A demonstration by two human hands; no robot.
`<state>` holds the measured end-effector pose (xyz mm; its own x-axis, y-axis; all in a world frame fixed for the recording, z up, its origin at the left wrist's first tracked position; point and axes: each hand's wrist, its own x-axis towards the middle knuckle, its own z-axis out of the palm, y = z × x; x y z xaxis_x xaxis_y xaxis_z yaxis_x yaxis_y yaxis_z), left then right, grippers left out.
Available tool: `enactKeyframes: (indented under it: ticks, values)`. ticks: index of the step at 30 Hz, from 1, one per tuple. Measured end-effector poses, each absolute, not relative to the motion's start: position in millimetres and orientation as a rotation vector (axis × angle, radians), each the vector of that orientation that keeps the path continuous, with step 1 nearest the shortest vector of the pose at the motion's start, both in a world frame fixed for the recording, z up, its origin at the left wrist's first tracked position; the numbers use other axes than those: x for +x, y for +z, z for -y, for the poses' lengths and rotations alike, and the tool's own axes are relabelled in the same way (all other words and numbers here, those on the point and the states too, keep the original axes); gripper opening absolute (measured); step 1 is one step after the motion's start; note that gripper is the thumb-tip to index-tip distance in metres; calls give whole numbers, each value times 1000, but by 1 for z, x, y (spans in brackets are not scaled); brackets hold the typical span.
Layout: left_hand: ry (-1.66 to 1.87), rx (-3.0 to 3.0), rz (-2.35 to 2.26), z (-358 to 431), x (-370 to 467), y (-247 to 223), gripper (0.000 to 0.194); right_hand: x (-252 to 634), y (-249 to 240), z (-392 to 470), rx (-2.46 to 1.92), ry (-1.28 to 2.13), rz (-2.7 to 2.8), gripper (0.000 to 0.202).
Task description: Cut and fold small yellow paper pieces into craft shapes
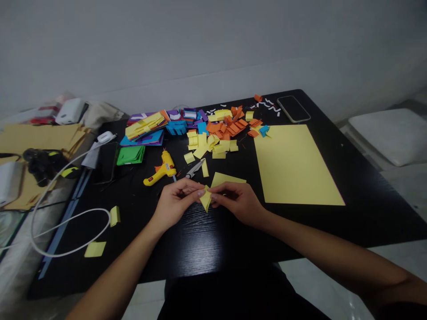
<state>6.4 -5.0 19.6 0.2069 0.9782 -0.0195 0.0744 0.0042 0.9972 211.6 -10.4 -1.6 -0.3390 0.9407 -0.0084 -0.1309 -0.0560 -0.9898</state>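
Between both hands, near the front of the black table, is a small folded yellow paper, its point hanging downward. My left hand pinches its left side with thumb and fingers. On the right side, my right hand grips it in the same way. Just behind the hands lies a flat yellow paper piece, partly covered by the right hand. Scissors and a narrow yellow strip rest behind the left hand. A yellow glue gun lies to their left.
Behind are yellow folded pieces, orange pieces, and a green stack. A large yellow sheet lies right, a phone beyond it. A white cable loops at left. A white stool stands right.
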Motion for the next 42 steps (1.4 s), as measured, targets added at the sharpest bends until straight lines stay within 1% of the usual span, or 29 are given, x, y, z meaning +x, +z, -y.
enactKeyframes:
  ticks: [5, 9, 14, 17, 19, 26, 32, 42]
  values:
    - [1012, 1386, -1108, 6, 8, 21, 5, 212, 0, 12, -965, 1505, 1379, 19]
    - [1014, 1456, -1142, 9, 10, 19, 6, 211, 1, 11, -1024, 1444, 1407, 15]
    - [1083, 1432, -1129, 13, 15, 22, 14, 211, -1, 11, -990, 1432, 1362, 11]
    - [1082, 1394, -1111, 14, 17, 24, 9, 211, -3, 12, -1011, 1352, 1358, 9]
    - [1070, 1382, -1107, 15, 18, 25, 10, 211, -3, 13, -1015, 1332, 1353, 9]
    - [1060, 1402, -1137, 14, 17, 25, 11, 212, 0, 13, -986, 1415, 1355, 13]
    - [1033, 1440, -1154, 13, 14, 24, 12, 212, -1, 13, -980, 1437, 1356, 13]
    - [1015, 1397, -1166, 11, 13, 24, 16, 212, 0, 14, -989, 1467, 1352, 18]
